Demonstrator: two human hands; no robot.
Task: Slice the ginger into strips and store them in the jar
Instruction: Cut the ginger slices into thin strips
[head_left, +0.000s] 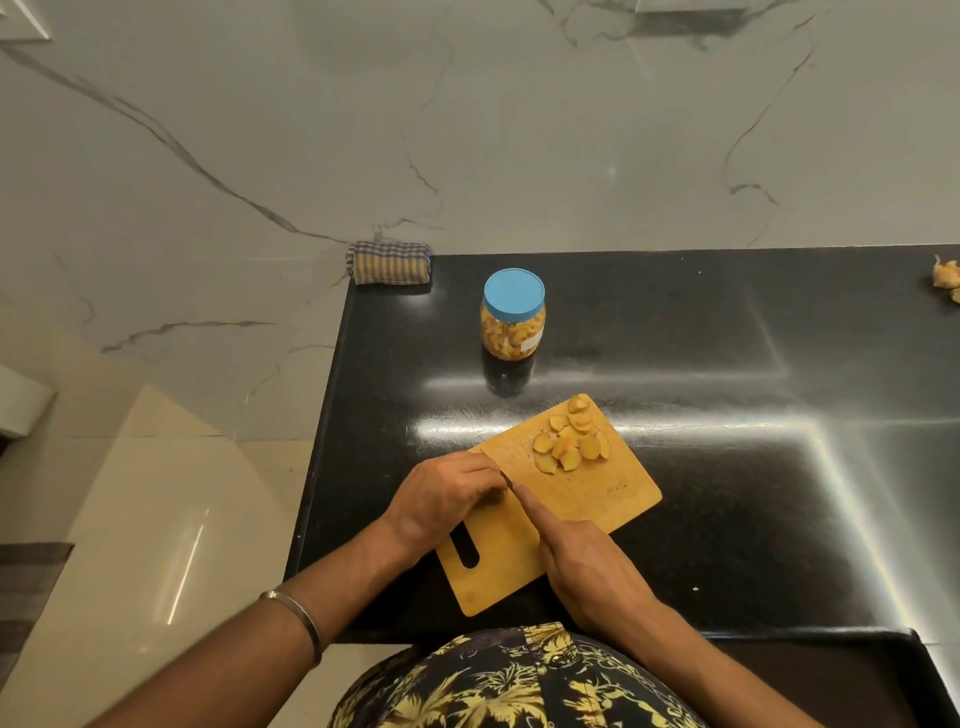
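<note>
A wooden cutting board (613, 499) lies on the black counter. A pile of ginger slices (570, 441) sits at its far corner. My left hand (441, 501) rests on the board's left side with fingers curled over a small piece of ginger that is mostly hidden. My right hand (582, 566) grips a knife (496, 467); its index finger lies along the spine, and the thin blade shows just past my left fingers. Behind the board stands a clear jar (513, 317) with a blue lid on, filled with ginger pieces.
A folded checked cloth (390, 263) lies at the counter's back left corner. Ginger scraps (946, 278) sit at the far right edge. The counter's left edge drops to a tiled floor. A marble wall rises behind.
</note>
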